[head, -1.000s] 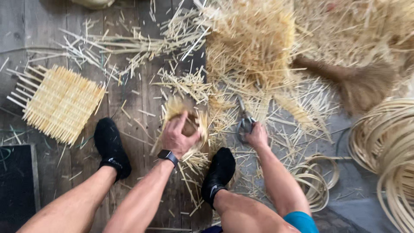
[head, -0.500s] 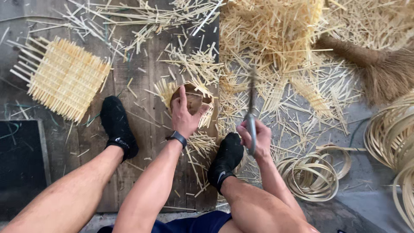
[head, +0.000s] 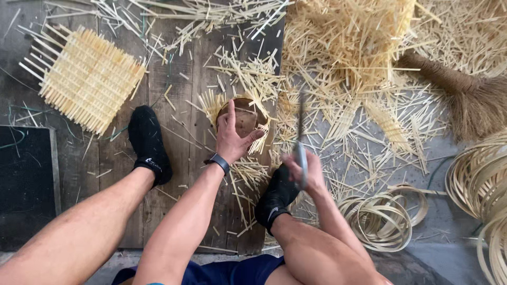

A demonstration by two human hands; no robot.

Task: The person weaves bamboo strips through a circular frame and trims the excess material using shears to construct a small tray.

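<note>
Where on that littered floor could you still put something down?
Bare planks lie between the woven mat and the left shoe; the dark panel is free too. Around the left hand and straw heap, it is crowded.

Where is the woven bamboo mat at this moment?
The woven bamboo mat lies at the upper left of the head view, on the wooden boards beyond the person's left foot.
</note>
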